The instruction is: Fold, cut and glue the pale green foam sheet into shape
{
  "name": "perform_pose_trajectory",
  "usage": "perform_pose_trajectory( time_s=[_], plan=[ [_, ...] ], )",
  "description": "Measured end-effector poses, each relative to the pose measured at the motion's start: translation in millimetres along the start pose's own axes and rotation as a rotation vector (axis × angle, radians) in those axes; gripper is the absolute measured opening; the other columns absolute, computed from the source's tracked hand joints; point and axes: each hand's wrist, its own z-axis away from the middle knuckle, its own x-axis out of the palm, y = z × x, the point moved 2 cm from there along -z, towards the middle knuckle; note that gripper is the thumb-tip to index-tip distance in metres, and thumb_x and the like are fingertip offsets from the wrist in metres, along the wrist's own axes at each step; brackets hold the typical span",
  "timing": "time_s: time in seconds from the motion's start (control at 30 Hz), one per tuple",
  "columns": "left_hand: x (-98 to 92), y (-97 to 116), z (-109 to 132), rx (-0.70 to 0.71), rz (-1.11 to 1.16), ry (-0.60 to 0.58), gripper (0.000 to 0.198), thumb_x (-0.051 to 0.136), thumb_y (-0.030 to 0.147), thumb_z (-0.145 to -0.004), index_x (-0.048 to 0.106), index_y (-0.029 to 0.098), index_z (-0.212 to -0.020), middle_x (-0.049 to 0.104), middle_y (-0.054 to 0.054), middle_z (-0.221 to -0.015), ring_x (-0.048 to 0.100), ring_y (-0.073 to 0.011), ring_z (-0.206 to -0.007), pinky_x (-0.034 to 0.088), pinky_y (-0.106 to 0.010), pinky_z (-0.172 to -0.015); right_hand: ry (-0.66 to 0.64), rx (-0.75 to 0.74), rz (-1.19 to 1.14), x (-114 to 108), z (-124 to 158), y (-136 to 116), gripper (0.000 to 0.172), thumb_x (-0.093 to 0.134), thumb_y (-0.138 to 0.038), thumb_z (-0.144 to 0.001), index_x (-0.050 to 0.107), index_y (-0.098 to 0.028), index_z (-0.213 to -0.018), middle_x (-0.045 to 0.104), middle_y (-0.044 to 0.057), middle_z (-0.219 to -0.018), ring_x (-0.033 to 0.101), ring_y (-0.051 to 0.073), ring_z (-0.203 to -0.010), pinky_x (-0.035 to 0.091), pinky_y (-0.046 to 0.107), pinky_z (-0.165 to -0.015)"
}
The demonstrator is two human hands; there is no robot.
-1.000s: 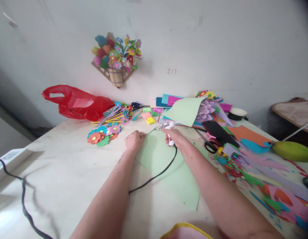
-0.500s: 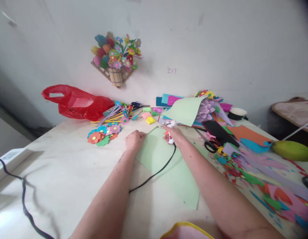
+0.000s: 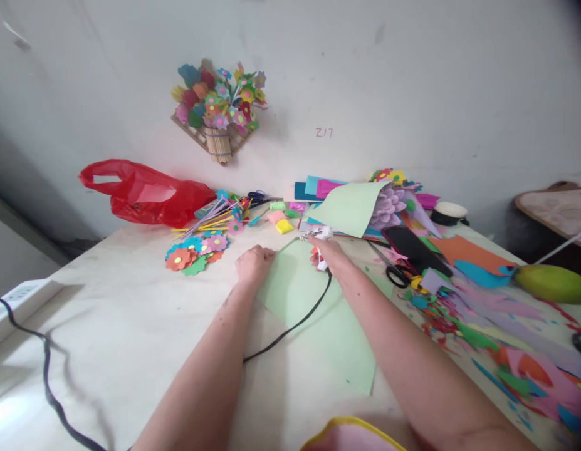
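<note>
A pale green sheet (image 3: 334,332) lies on the table, one corner pointing toward me. My right hand (image 3: 328,250) is closed around a white glue gun (image 3: 323,234) with an orange trigger; its nozzle points left along the sheet's far edge. From the gun's handle a black cord (image 3: 302,322) curves down and left, under my left forearm. At the sheet's far left edge, my left hand (image 3: 254,266) is closed, its fingertips pinching the edge. Whether the nozzle touches the sheet I cannot tell.
Paper flowers (image 3: 195,254) and a red plastic bag (image 3: 144,194) lie to the left. Behind the gun rests a green-wrapped bouquet (image 3: 349,210). Black-handled scissors (image 3: 398,276), a phone (image 3: 416,250) and paper scraps (image 3: 469,332) spread rightward. A power strip (image 3: 22,307) sits far left.
</note>
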Motion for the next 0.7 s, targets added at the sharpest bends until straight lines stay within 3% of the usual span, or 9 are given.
perform_pose_trajectory(
  time_s=[0.27, 0.57, 0.7],
  plan=[
    [0.2, 1, 0, -0.004, 0.002, 0.003, 0.026, 0.044, 0.039, -0.075, 0.065, 0.035, -0.09, 0.064, 0.003, -0.096, 0.056, -0.0154, -0.087, 0.039, -0.023, -0.067, -0.086, 0.016, 0.018, 0, 8, -2, 0.033, 0.057, -0.044, -0.068, 0.047, -0.014, -0.06, 0.047, -0.001, -0.038, 0.048, 0.012, -0.034, 0.038, 0.022, -0.029],
    [-0.2, 2, 0, 0.011, -0.008, 0.001, 0.026, 0.044, 0.038, -0.075, 0.064, 0.034, -0.091, 0.064, 0.002, -0.096, 0.055, -0.0151, -0.089, 0.039, -0.023, -0.069, -0.25, 0.009, -0.028, 2, 24, -8, 0.023, 0.057, -0.036, -0.072, 0.048, -0.015, -0.071, 0.044, -0.005, -0.041, 0.043, 0.008, -0.031, 0.035, 0.018, -0.028],
    [1.2, 0, 0, 0.027, -0.002, 0.026, 0.025, 0.045, 0.038, -0.075, 0.065, 0.035, -0.09, 0.064, 0.003, -0.094, 0.055, -0.0152, -0.089, 0.04, -0.023, -0.068, -0.2, 0.042, -0.024, 1, 20, -6, 0.023, 0.057, -0.036, -0.071, 0.049, -0.015, -0.069, 0.043, -0.006, -0.039, 0.044, 0.009, -0.031, 0.036, 0.019, -0.028]
  ],
)
